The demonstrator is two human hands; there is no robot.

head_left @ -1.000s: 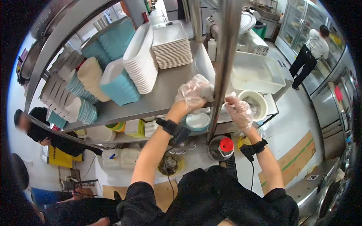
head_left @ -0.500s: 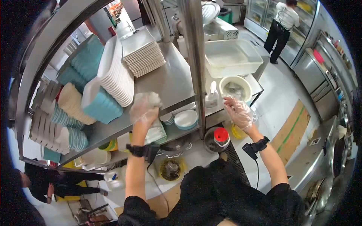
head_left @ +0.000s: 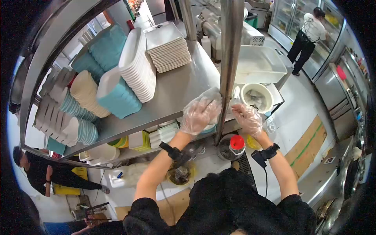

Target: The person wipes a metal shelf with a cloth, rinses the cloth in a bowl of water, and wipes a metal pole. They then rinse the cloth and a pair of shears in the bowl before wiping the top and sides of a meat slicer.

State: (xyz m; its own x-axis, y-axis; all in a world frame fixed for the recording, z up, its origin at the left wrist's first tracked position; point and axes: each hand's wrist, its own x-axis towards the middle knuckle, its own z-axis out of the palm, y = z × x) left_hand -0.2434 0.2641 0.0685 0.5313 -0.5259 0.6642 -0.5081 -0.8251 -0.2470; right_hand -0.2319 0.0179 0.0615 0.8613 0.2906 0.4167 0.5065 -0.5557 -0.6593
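My left hand [head_left: 200, 114], in a clear plastic glove, presses a pale, crumpled cloth [head_left: 211, 94] against the shelf's right end, beside the upright metal post [head_left: 229, 51]. Its fingers are bent over the cloth. Just right of the post, my right hand [head_left: 247, 119], gloved too, hangs in the air with loosely curled, partly spread fingers and nothing visible in it. The steel shelf [head_left: 178, 88] carries a stack of white square plates [head_left: 170, 49] and a stack of long white dishes [head_left: 137, 64].
Blue dishes [head_left: 117, 94] and more bowls stand on the left. Beyond the post are a clear tub [head_left: 258, 64] and a white bucket [head_left: 256, 88]. A red-topped container [head_left: 237, 142] is below. One person [head_left: 307, 39] is by the glass-door fridges, another [head_left: 51, 172] at lower left.
My left hand has moved right along the shelf with the cloth, up to the post. My right hand has stayed nearly in place, its fingers slightly more curled. The view has shifted left.
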